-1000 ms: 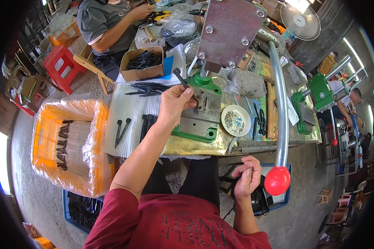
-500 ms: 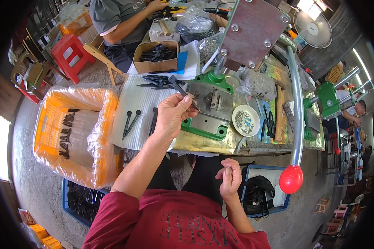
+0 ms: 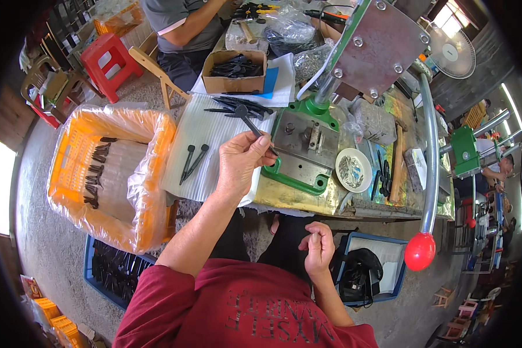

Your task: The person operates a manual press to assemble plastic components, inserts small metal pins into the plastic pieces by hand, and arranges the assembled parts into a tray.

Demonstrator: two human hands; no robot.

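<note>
My left hand grips a slim black round-headed part between thumb and fingers. Its round head points up and left, and the hand is beside the left edge of a green press base. A metal fixture sits on the plate of that base. Low over my lap, my right hand is closed with fingertips drawn together; whatever they may pinch is hidden. Two similar black parts lie on a white foam sheet, and a pile of others lies farther back.
An orange crate lined with plastic stands at left. A white dish of small metal pins sits right of the press. The press lever's red knob hangs at right. Behind are a cardboard box of black parts and a co-worker.
The view has swung slightly left, so the bench and press appear farther right. My left hand, still gripping the black part, is a little farther from the fixture. My right hand stays closed.
</note>
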